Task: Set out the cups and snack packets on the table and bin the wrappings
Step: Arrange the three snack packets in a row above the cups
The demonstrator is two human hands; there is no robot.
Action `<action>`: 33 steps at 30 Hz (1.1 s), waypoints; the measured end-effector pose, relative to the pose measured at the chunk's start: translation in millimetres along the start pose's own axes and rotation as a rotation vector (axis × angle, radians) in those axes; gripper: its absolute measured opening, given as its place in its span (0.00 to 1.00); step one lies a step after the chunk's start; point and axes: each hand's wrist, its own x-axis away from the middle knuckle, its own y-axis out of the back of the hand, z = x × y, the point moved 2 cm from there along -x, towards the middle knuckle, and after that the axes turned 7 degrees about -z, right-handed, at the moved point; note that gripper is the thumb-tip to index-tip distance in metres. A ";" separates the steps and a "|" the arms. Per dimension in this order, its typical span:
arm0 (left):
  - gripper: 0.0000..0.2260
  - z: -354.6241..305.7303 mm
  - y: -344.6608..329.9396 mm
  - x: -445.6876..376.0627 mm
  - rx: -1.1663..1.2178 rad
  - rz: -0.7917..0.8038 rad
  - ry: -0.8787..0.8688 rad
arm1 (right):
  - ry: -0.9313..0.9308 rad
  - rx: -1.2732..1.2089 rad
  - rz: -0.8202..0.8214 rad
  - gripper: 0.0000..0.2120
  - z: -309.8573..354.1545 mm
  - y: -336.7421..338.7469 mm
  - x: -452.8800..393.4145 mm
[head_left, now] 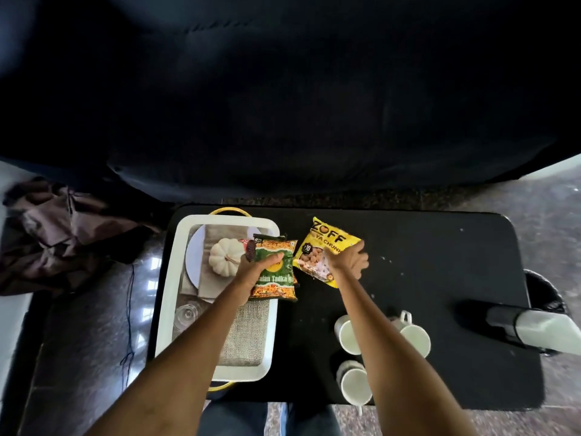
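Snack packets are in both my hands above the black rectangular table [408, 247]. My left hand [251, 275] is closed round a green and orange crinkly foil packet [276, 269], held over the right edge of the white rectangular tray [166, 291]. My right hand [349, 261] pinches the corner of a yellow foil packet of soya chunks [323, 247], which sits low over the table just right of the tray; I cannot tell whether it touches the top. Three white ceramic cups [415, 338] already stand on the table, nearer to me than the tray and to its right. Inside the tray remain a small white pumpkin ornament [224, 258], a clear glass [187, 314] and a piece of beige burlap cloth [248, 332]. I judge the cups done, the packets halfway, and the wrappings not yet binned. A black-lined bin [544, 291] shows beyond the table's right end.
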 end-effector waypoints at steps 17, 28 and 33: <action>0.22 23.2 -18.3 9.2 0.073 -0.064 0.004 | 0.871 0.628 -0.015 0.32 -20.1 -19.1 3.5; 0.18 36.4 -42.2 10.8 -0.022 -0.013 -0.067 | 0.696 0.712 0.046 0.37 -68.5 -0.9 -39.7; 0.21 48.9 -63.9 14.1 -0.071 0.015 -0.049 | 0.785 0.725 0.087 0.39 -72.7 15.5 -44.1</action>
